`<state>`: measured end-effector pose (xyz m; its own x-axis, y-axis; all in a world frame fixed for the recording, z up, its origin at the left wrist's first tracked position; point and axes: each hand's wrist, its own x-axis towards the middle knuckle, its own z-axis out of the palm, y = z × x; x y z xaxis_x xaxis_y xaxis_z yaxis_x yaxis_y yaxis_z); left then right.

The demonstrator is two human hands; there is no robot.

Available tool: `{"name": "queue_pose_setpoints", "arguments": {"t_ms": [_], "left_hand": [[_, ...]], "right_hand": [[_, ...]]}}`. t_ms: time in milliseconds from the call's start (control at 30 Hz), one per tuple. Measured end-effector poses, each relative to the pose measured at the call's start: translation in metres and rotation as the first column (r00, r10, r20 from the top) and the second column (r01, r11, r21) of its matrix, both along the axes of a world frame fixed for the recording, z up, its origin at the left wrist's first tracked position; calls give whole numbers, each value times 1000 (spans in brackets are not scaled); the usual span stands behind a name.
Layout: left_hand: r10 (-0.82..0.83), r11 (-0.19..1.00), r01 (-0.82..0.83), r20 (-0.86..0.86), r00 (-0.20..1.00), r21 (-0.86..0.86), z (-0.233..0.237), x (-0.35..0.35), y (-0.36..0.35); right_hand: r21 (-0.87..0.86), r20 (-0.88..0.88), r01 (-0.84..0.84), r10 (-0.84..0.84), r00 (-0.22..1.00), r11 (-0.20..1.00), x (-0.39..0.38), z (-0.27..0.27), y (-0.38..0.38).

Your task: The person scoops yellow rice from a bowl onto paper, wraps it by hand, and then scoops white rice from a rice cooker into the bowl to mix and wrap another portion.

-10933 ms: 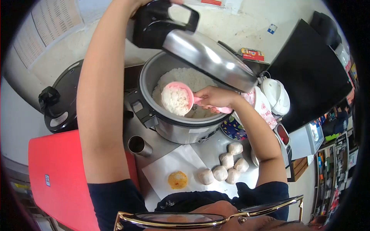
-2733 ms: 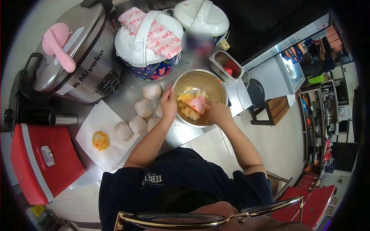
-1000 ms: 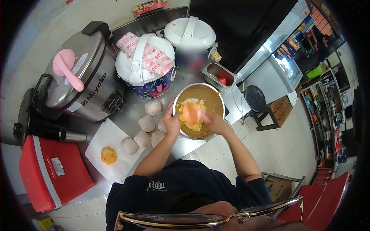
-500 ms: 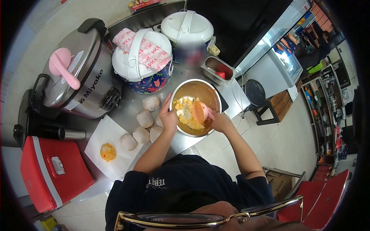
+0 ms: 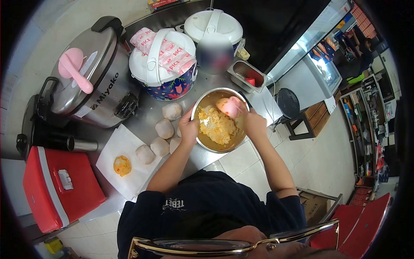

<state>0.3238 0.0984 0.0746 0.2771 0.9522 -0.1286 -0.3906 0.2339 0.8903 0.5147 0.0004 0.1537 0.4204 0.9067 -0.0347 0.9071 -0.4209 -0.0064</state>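
Observation:
A steel bowl [image 5: 205,142] holds a mix of yellow rice [image 5: 221,127] and a paler patch at its left. My left hand [image 5: 188,128] grips the bowl's left rim, thumb inside. In my right hand [image 5: 254,124] is a pink rice paddle [image 5: 231,107], its head over the upper right of the bowl, with orange bits stuck on it. Left of the bowl lie several pale wrapped balls [image 5: 164,129]. A flat mound of orange rice [image 5: 122,165] rests on white paper [image 5: 112,149].
Rice cookers stand behind: a large steel one [image 5: 101,82] and two white-lidded ones [image 5: 164,64] [image 5: 214,23]. A steel container [image 5: 248,77] is behind the bowl, a red cooler box [image 5: 60,185] at the left. Another person [image 5: 360,54] is far off at the right.
The paddle has moved from the rice up to the bowl's upper right, along with my right hand. More of the yellow rice shows. The view has shifted slightly.

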Motion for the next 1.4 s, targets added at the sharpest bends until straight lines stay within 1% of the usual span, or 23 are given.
{"name": "queue_pose_setpoints", "arguments": {"t_ms": [33,67,100,167,233,267,300,367,500,533,567,633,667,700,767,800,867,900,1067,1167,1267,1333,1400], "left_hand": [[-1,1000,1,-1,1000,-1,-1,1,-2],[37,994,-31,-55,998,100,0,4,-3],[84,977,-61,-102,991,206,1,6,-1],[128,980,-119,-44,991,161,3,1,2],[88,995,-88,7,996,37,3,-6,6],[70,995,-67,-44,997,69,-1,-5,6],[69,996,-66,-47,997,64,2,-3,6],[13,992,2,-120,993,130,8,2,3],[48,982,-29,-99,994,184,13,10,1],[47,983,-28,-101,994,183,12,9,1],[57,985,-41,-90,994,169,12,7,0],[69,987,-57,-80,994,153,12,8,-3],[73,981,-51,-113,991,186,11,11,-8],[75,975,-41,-147,986,220,11,11,-13],[56,975,-23,-141,988,223,1,10,-13],[73,978,-50,-110,991,200,-1,9,-13],[88,981,-72,-80,993,182,-3,9,-13],[96,985,-87,-52,994,151,-3,8,-13],[124,991,-124,-3,992,58,-12,6,-14],[71,997,-71,23,997,37,-24,5,-18],[86,996,-83,83,993,-36,-28,5,-16],[116,989,-115,-4,993,92,-24,4,-17],[120,990,-119,-16,993,83,-24,4,-17]], "right_hand": [[-1,-1,1,-1,1000,1000,0,-26,-1],[77,23,-207,205,978,975,-4,-59,-5],[150,68,-409,404,912,900,-17,-54,-4],[41,-18,-457,458,889,888,-25,-22,-19],[-190,-28,-526,531,847,829,-12,5,-30],[-246,-38,-538,547,836,806,5,8,-26],[-136,81,-540,553,829,830,14,12,-23],[20,197,-499,486,852,867,22,15,-1],[23,106,-392,388,916,919,28,-15,11],[-165,-99,-218,204,974,962,22,-19,1],[-377,-257,-74,-27,966,923,15,-23,-10],[-11,-457,-305,266,849,952,13,-83,-45],[151,-505,-312,344,792,938,-4,-74,-51],[147,-512,-306,337,790,941,-22,-69,-46],[-55,-597,68,-87,798,996,-48,-58,-29],[-50,-597,71,-87,797,996,-56,-47,-25],[85,-330,40,-10,944,996,-66,-21,-22],[88,-331,43,-11,943,995,-69,-12,-28],[-133,-253,3,-37,967,991,-88,-10,-54],[-138,-270,56,-92,958,989,-64,-29,-24],[-163,-378,142,-195,905,976,-56,14,-19],[-154,-479,117,-178,859,981,-58,14,-28],[-199,-468,122,-204,860,972,-68,-7,-33]]}}
